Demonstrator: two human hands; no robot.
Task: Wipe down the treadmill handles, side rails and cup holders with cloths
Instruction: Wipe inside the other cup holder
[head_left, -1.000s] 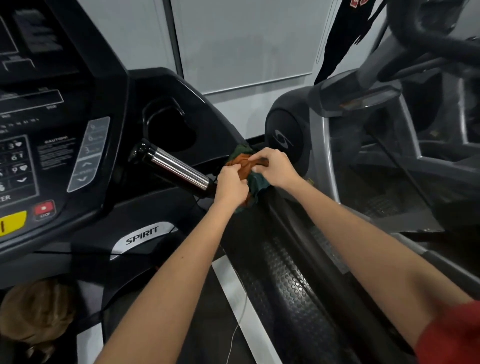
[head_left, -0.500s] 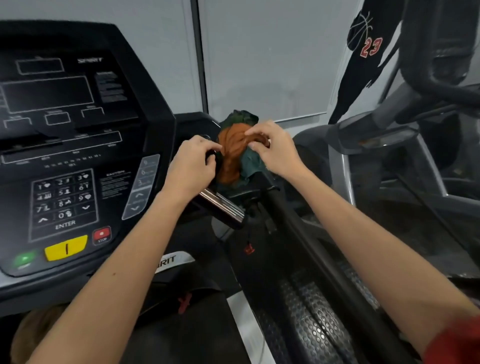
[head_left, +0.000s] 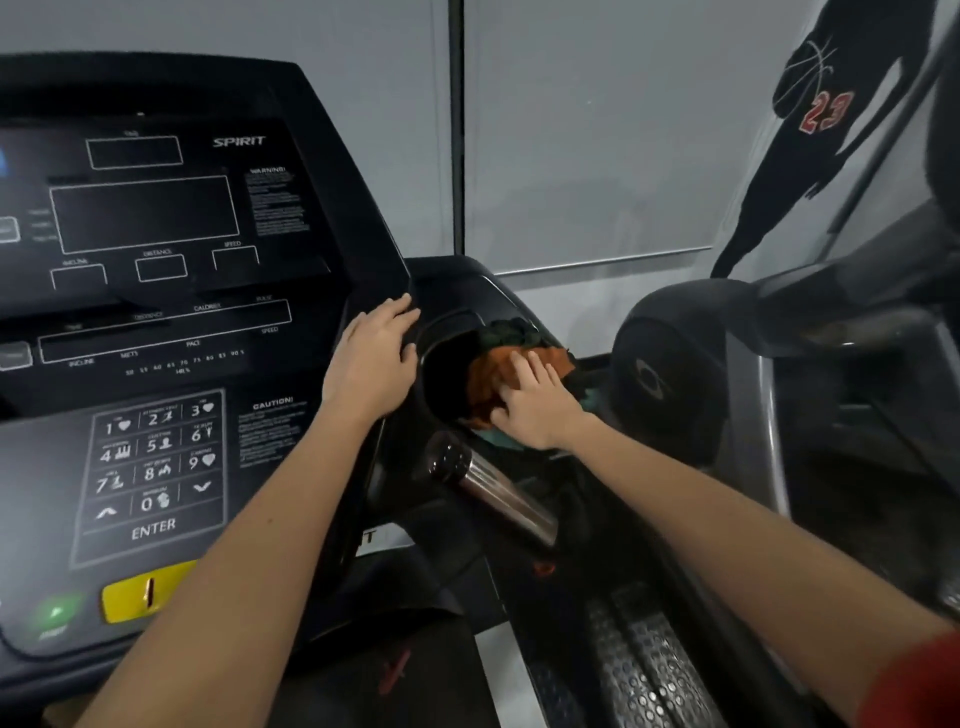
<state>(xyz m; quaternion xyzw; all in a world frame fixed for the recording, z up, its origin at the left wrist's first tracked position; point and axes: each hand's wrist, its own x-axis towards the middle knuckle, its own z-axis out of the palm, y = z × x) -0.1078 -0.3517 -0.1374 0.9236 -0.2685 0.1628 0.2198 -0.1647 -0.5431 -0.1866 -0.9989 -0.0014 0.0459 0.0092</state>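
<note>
An orange and dark green cloth (head_left: 519, 353) lies bunched on the right side of the treadmill's black cup holder (head_left: 441, 364), partly inside it. My right hand (head_left: 535, 405) presses down on the cloth, fingers spread over the orange part. My left hand (head_left: 371, 358) rests flat on the console edge just left of the cup holder and holds nothing. Below the holder a chrome and black handle (head_left: 493, 488) sticks out toward me. The cup holder's bottom is dark and hidden.
The Spirit console (head_left: 156, 312) with keypad, yellow key and green start button fills the left. The side rail and dotted foot rail (head_left: 644, 660) run down at lower right. Another grey exercise machine (head_left: 779, 389) stands close on the right. A wall is behind.
My left hand has let go of the cloth and moved left onto the console edge. My right hand has pushed the cloth down onto the cup holder. The view has shifted up.
</note>
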